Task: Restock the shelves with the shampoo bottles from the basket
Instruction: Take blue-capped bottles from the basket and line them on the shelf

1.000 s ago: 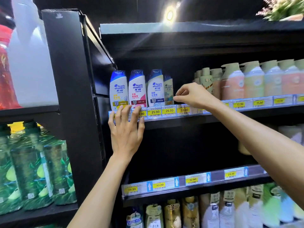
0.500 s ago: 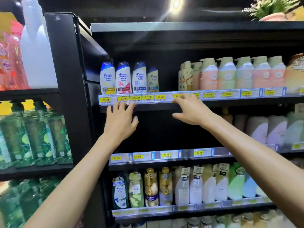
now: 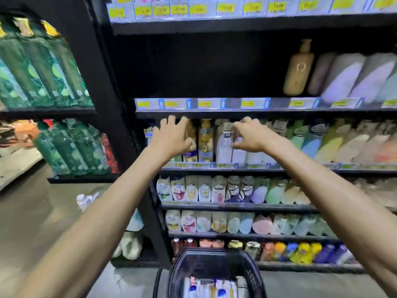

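Shampoo bottles [image 3: 206, 287] lie in the black basket [image 3: 214, 262] right below you, at the frame's bottom edge; blur hides their number. Your left hand [image 3: 171, 136] is spread and empty. Your right hand [image 3: 250, 136] is loosely curled round nothing. Both are raised before a packed row of bottles. One tan pump bottle [image 3: 298, 67] stands on the shelf above, with dark open room to its left. Two yellow price tags [image 3: 179, 9] up top read 26.00 and 18.00.

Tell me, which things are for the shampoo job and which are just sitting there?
For the job: basket, shampoo bottles inside it, shelves.
Just sitting there: green bottles, tan pump bottle, soap packs.
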`<state>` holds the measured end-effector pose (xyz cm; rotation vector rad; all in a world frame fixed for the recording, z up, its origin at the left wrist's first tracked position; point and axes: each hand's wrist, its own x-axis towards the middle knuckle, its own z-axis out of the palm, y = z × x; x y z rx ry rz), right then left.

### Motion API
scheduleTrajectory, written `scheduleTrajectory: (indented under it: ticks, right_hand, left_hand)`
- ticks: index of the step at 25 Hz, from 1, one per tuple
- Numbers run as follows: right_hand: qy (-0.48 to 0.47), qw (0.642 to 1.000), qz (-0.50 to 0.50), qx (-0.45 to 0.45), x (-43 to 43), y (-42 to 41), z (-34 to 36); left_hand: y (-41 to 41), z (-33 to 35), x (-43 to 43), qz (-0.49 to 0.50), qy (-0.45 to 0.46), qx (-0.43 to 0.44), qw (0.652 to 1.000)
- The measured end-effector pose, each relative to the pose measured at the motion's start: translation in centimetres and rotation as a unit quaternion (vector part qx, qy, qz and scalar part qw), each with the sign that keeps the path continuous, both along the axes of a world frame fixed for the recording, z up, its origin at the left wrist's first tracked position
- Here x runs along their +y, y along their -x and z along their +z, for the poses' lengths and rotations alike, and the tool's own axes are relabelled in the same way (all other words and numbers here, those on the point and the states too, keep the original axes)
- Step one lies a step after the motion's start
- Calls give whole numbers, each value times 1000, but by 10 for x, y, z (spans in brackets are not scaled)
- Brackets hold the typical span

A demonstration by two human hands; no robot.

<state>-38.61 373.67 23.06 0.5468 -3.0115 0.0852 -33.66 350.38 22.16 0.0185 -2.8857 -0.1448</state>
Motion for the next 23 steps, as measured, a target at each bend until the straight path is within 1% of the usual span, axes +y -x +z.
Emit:
scheduleTrajectory:
  ticks: [2, 6, 11, 14, 19, 23]
  right_hand:
    - [-8, 999, 2, -36, 6, -10, -38]
    - [7, 993, -8, -118, 19, -35, -116]
    - [-2, 976, -54, -210, 27, -63, -200]
    - [-2, 966, -71, -248, 25, -73, -244]
    - [-3, 937, -109, -333, 8, -94, -330]
    - [23, 918, -119, -377, -9, -108, -389]
  left_hand:
    - [-11, -35, 10, -9, -15, -43, 999]
    - [-31, -112, 23, -14, -26, -130, 991]
    - [-50, -201, 22, -17, -40, -215, 976]
    - [-57, -250, 15, -27, -58, -250, 966]
    - [-70, -335, -10, -27, -85, -329, 940]
    - [-84, -392, -25, -16, -117, -390, 913]
